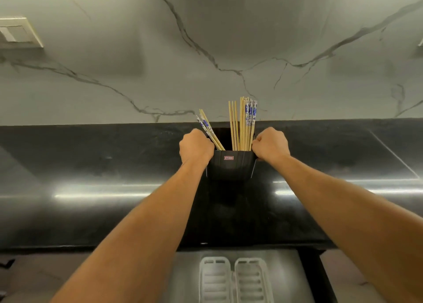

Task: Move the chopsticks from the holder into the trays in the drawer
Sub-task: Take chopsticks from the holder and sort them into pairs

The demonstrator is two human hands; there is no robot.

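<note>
A black chopstick holder (231, 165) with a small red label stands on the dark counter near the wall. Several chopsticks stick up from it: a left bunch (209, 131) leans left, a right bunch (243, 124) stands upright, some plain wood, some with blue and white tops. My left hand (195, 148) grips the holder's left side, fingers curled by the left bunch. My right hand (271, 146) grips the holder's right side. Below the counter edge, an open drawer (183, 275) holds two pale slotted trays: left tray (215, 279), right tray (250, 279).
The glossy black counter (91, 188) stretches left and right. A grey marble wall (206, 50) rises right behind the holder. A wall socket plate (18, 32) sits at the upper left. A dark drawer side (315, 277) borders the trays on the right.
</note>
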